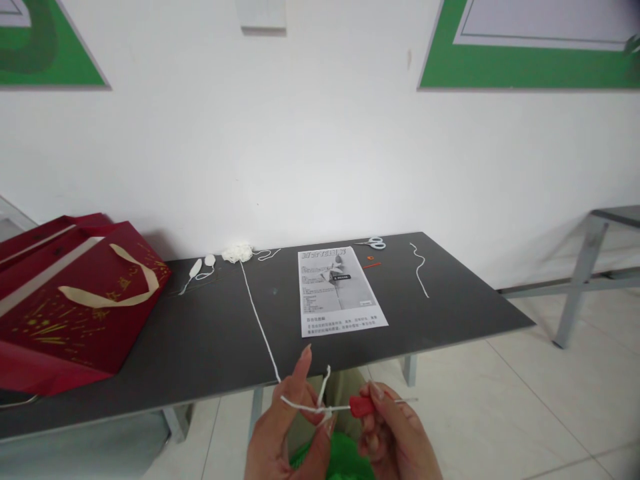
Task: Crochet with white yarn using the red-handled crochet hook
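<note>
A long dark table (pixel 200 333) runs along the white wall, with a red gift bag (pixel 75 300) lying on its left end and a printed sheet (pixel 340 290) near the middle. At the near edge, the left hand (pixel 285 433) has its forefinger raised and the other fingers pinched together on the white yarn (pixel 257 313) — the strand runs from this hand across the table to a small ball (pixel 237 252) at the far side. Just right of it, the right hand (pixel 395 433) is closed around the red handle of a crochet hook (pixel 361 405), whose tip meets the yarn loops. Scissors (pixel 373 243) lie at the far edge — a loose strand (pixel 419 267) to their right.
</note>
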A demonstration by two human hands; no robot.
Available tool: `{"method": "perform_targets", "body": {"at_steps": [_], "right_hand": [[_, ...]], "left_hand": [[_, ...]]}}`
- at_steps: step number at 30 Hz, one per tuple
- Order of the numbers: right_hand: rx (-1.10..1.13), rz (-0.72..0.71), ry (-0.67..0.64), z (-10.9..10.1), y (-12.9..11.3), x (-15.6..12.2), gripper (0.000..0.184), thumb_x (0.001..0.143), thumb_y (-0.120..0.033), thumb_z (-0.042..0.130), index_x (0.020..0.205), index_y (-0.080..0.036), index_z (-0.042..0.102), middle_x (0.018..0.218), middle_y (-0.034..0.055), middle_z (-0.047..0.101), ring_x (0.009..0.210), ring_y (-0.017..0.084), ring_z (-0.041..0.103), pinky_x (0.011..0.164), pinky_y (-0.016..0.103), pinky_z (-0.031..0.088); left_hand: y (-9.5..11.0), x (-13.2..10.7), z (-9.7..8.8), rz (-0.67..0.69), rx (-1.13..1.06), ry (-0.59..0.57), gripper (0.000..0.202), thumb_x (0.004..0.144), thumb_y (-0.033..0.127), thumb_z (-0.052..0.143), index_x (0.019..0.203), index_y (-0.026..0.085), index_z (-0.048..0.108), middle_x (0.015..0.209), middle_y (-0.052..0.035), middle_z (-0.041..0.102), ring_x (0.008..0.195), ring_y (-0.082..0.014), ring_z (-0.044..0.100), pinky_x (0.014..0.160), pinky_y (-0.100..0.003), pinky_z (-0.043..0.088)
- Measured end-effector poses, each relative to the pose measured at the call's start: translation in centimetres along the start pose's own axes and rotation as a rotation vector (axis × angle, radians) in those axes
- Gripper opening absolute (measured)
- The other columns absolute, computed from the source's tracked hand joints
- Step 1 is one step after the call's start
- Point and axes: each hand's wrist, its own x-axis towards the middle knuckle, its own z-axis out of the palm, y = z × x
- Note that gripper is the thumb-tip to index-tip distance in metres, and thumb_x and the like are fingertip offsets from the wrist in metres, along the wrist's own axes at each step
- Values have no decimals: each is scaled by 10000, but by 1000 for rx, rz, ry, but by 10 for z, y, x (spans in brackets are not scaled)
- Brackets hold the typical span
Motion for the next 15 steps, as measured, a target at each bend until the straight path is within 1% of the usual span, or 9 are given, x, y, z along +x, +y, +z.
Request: {"method": "perform_targets", "body": {"at_steps": [2, 3, 5, 7, 9, 12, 13, 14, 15], "right_hand": [[-4, 14, -2, -1, -2, 0, 303, 600, -383, 923, 663, -149, 741, 444, -20, 672, 316, 57, 560, 353, 124, 459], [-19, -12, 11, -1, -3, -1, 306, 601, -389, 921, 668, -152, 740, 440, -23, 668, 319, 61, 560, 362, 133, 472], [-54, -95, 47, -1, -5, -5, 305, 609, -399, 917, 683, -160, 741, 438, -22, 667, 340, 72, 574, 387, 146, 494], [-58, -146, 46, 0, -7, -8, 298, 619, -396, 913, 690, -162, 742, 444, -16, 673, 355, 77, 583, 399, 147, 495], [-16, -131, -13, 1, -6, -7, 283, 639, -384, 905, 701, -159, 745, 457, -11, 683, 354, 76, 583, 393, 145, 485], [65, -87, -88, 1, 0, -3, 250, 648, -361, 904, 733, -176, 759, 516, 4, 728, 402, 91, 625, 433, 162, 513], [68, -108, -90, 0, 3, -3, 243, 650, -368, 902, 742, -188, 766, 551, 15, 750, 437, 103, 648, 461, 174, 531], [52, -160, -83, -1, 6, -3, 234, 656, -381, 896, 744, -202, 773, 593, 25, 771, 472, 115, 667, 490, 189, 547], [14, -244, -76, -3, 8, -5, 220, 670, -396, 883, 748, -217, 782, 635, 31, 786, 507, 127, 682, 514, 202, 557]], "left_hand": [[1, 0, -1, -11, 24, -5, 523, 783, 242, 754, 1298, 267, 661, 664, 1, 614, 673, -186, 576, 775, -333, 530], [2, 0, -1, -21, 26, -10, 507, 780, 249, 756, 1281, 265, 676, 661, -6, 618, 678, -194, 577, 794, -350, 531], [2, 1, -1, -41, -2, -12, 500, 768, 249, 769, 1261, 274, 691, 658, -8, 615, 680, -195, 574, 795, -353, 528], [2, 3, 0, -75, -98, -1, 543, 742, 227, 798, 1267, 300, 683, 652, 12, 597, 675, -174, 566, 771, -321, 517], [2, 7, 2, -181, -269, -8, 612, 692, 205, 843, 1267, 333, 675, 634, 42, 569, 650, -135, 547, 708, -261, 495], [5, 13, 5, -474, -552, -54, 677, 568, 194, 921, 1201, 321, 716, 605, 68, 529, 580, -84, 495, 561, -181, 428], [6, 14, 6, -552, -611, -55, 681, 538, 193, 935, 1178, 306, 731, 602, 71, 526, 565, -74, 485, 540, -170, 415], [7, 14, 7, -590, -645, -39, 680, 524, 190, 940, 1164, 301, 739, 601, 72, 531, 563, -71, 489, 541, -167, 419], [8, 14, 8, -588, -652, -8, 681, 527, 185, 939, 1165, 313, 736, 602, 74, 543, 567, -71, 501, 558, -168, 431]]}}
